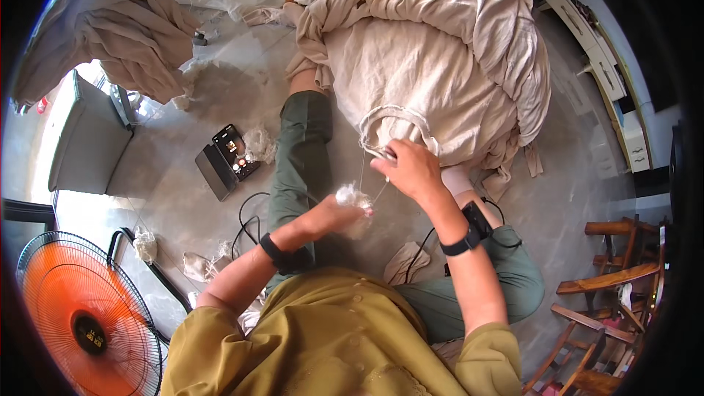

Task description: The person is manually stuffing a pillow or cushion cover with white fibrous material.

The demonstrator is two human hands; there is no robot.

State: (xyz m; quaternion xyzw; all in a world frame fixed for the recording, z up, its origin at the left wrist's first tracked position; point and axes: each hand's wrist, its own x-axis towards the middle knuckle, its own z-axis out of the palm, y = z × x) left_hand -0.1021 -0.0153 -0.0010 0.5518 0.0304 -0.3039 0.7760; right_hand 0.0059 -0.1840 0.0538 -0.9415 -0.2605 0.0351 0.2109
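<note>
My left hand (331, 217) is closed around a tangle of fine white thread (352, 197). Thin strands run from this tangle up to a large heap of beige knit cloth (401, 66) on the floor before me. At the cloth's near end is a round ribbed opening (397, 111), like a neckline. My right hand (410, 168) is at the lower rim of that opening, fingers curled. A small shiny item shows between its fingers, too hidden to name. The cloth lies between and over my outstretched legs.
An orange-bladed floor fan (91, 319) stands at the left. On the floor rest an open folding phone case (223, 162) and a thread clump (259, 144). More beige cloth (126, 27) is piled at the upper left. Wooden stools (605, 280) and a white drawer cabinet (605, 69) are at the right.
</note>
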